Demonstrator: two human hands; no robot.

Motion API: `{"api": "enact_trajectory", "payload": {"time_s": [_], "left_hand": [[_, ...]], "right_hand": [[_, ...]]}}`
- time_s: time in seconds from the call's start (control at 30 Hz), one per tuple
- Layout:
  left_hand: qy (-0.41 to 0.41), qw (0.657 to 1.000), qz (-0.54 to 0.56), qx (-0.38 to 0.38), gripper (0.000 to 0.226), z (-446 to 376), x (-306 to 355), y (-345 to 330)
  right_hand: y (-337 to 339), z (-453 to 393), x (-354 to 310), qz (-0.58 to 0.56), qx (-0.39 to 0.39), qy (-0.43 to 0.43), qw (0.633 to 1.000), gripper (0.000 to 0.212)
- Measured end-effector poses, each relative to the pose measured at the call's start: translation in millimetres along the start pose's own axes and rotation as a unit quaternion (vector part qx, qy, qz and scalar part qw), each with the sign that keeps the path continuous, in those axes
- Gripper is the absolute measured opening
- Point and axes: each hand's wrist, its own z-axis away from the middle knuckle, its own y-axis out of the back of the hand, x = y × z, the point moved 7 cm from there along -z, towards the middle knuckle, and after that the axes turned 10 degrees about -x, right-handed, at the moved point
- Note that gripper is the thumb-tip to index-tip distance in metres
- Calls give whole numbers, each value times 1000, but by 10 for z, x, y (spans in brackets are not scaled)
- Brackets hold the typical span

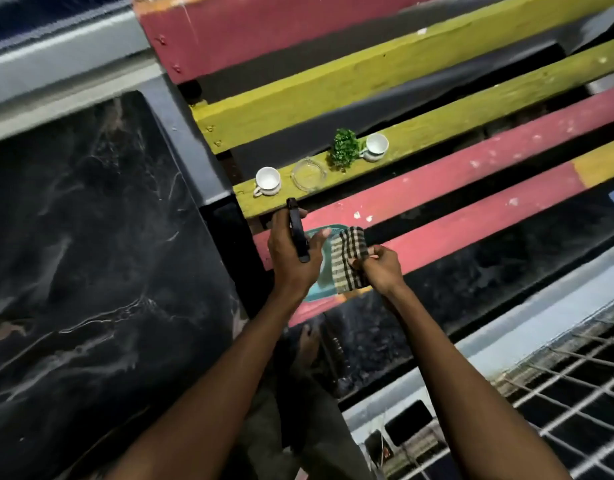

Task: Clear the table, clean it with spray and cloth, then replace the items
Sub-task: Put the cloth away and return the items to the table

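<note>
My left hand (291, 252) grips a spray bottle with a black trigger head (297, 230); its teal body (321, 268) shows behind the hand. My right hand (380, 268) pinches a checked cloth (348, 259) that hangs beside the bottle. Both are held over a red slat (471, 233) of the bench. On the yellow slat (471, 123) beyond stand a white cup (268, 181), a clear glass ashtray (308, 174), a small green plant (344, 149) and a second white cup (375, 147). The black marble table (90, 254) lies to the left.
The bench's red and yellow slats run diagonally with dark gaps between them. A metal grid railing (558, 386) is at the lower right. A grey ledge (56, 74) sits at the upper left, beyond the table.
</note>
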Motion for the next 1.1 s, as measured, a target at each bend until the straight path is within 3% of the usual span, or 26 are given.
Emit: {"api": "enact_trajectory", "payload": {"time_s": [0.27,0.5,0.8,0.93,1.03,1.1], "left_hand": [[52,998,-40,-18,28,-66,-969,-699],[74,996,-42,-37,35,-71,-1416,-841],[98,994,-28,-27,36,75,-1660,-903],[100,995,-28,-2,39,99,-1691,-820],[106,993,-54,-7,50,156,-1697,-766],[123,990,-67,-15,61,208,-1733,-750]], "right_hand": [[-199,-726,122,91,-4,-20,996,16],[-344,-1030,264,171,-14,-49,984,4],[-531,-1217,443,90,-7,-57,994,11],[-539,-1276,563,34,-21,-45,998,26],[-563,-1253,509,137,3,-36,990,6],[-602,-1221,462,208,-1,-42,977,27]]}}
